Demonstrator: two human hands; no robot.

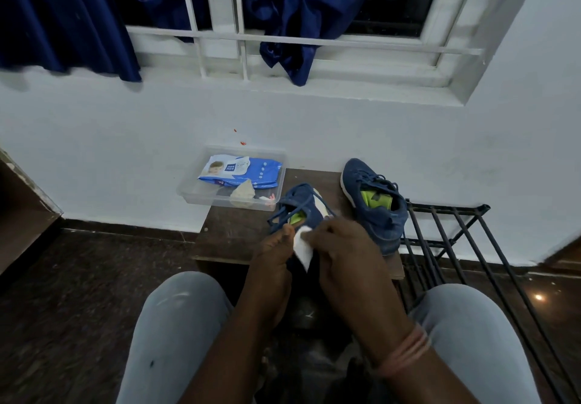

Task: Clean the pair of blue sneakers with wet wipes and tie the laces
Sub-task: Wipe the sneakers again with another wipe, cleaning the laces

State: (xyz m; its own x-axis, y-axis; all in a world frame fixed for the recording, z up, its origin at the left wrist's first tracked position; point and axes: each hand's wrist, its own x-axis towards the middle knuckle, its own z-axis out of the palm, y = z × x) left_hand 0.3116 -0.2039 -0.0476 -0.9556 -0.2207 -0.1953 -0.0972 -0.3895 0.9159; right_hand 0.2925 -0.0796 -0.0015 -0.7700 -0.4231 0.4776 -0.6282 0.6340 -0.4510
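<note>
Blue knit fabric with a white sole edge is seen on the near sneaker (301, 204), which is held up over the brown surface (232, 237); its heel end is hidden behind both hands. The left hand (276, 246) is curled around the shoe's collar from the left, with fingertips at the opening where a green insole shows. A white wet wipe (303, 248) is pinched in the right hand (341, 246) and pressed against the shoe's side; the lower corner of the wipe hangs free between the hands. The hands are close together, almost touching. The laces are seen loose, though their ends cannot be traced.

The second sneaker (372, 202) is laid on the surface to the right, toe toward the wall, untouched, its heel overhanging the front edge near a black metal rack (456, 240).

A clear plastic tray (195, 194) is placed at the rear left corner of the surface, partly overhanging it. Inside are a blue wipes pack (242, 172) and a crumpled used wipe (243, 193); a small pinkish item beside it cannot be identified. Grey-trousered knees are cut off by the lower frame edge.
</note>
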